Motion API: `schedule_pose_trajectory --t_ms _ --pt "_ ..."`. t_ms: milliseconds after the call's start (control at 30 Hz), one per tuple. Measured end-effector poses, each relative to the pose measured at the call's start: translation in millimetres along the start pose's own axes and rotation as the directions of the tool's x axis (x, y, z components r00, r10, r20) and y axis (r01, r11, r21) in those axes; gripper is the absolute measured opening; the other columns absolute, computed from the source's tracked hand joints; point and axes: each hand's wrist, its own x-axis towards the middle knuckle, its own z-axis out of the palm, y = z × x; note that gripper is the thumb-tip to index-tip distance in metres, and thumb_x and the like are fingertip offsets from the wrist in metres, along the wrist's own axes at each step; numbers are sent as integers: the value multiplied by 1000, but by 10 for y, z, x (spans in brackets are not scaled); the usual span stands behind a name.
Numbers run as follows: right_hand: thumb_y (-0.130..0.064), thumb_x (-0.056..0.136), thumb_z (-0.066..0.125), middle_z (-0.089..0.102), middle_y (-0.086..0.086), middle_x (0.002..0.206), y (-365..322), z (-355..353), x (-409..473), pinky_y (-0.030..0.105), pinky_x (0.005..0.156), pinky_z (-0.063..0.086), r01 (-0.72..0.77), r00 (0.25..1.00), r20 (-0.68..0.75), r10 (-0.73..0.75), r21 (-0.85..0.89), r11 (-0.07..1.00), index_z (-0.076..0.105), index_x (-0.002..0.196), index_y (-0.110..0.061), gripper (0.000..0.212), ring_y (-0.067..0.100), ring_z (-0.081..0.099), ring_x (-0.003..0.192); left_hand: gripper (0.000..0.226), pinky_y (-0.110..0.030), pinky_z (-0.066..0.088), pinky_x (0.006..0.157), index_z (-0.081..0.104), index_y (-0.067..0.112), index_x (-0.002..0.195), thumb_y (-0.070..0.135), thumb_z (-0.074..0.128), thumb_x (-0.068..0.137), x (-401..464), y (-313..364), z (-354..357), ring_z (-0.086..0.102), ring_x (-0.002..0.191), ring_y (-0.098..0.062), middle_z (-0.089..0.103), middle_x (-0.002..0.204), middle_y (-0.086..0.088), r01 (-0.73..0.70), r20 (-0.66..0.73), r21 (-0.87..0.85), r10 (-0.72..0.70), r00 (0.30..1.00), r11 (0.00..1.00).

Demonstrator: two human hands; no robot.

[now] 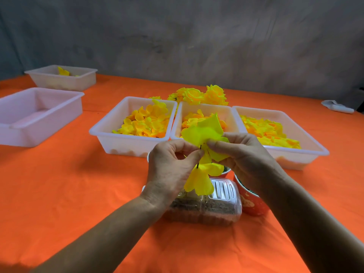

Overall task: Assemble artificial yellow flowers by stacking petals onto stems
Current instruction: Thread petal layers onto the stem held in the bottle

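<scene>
Two hands (173,166) (242,152), perhaps two petals (204,133), five trays (134,142)

Both bare forearms reach forward from the bottom edge and converge at mid-frame. The left hand (169,166) is raised with its back toward the camera, thumb and forefinger curled together in a pinch (the other fingers fold loosely behind). The right hand (243,154) faces it, fingertips nearly touching the left's, index finger extended inward and thumb hidden underneath.
</scene>
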Motion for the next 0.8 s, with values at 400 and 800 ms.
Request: schedule_pose_trajectory --t_ms 400,800 --pt "-19 68 70 71 20 93 -5 -21 3 34 75 55 -3 998 68 6 -49 999 72 90 1 29 28 64 83 12 -32 48 65 71 21 67 15 79 74 -7 2 -6 54 59 -14 67 64 -3 -16 6 2 16 1000 1000" --pt "0 76 74 71 14 78 -45 27 -61 43 68 55 444 877 122 -464 -574 688 73 80 -2 5 16 64 70 11 -32 47 65 72 19 66 17 80 73 -1 16 0 52 59 -13 63 60 0 -17 17 -51 18 1000 999"
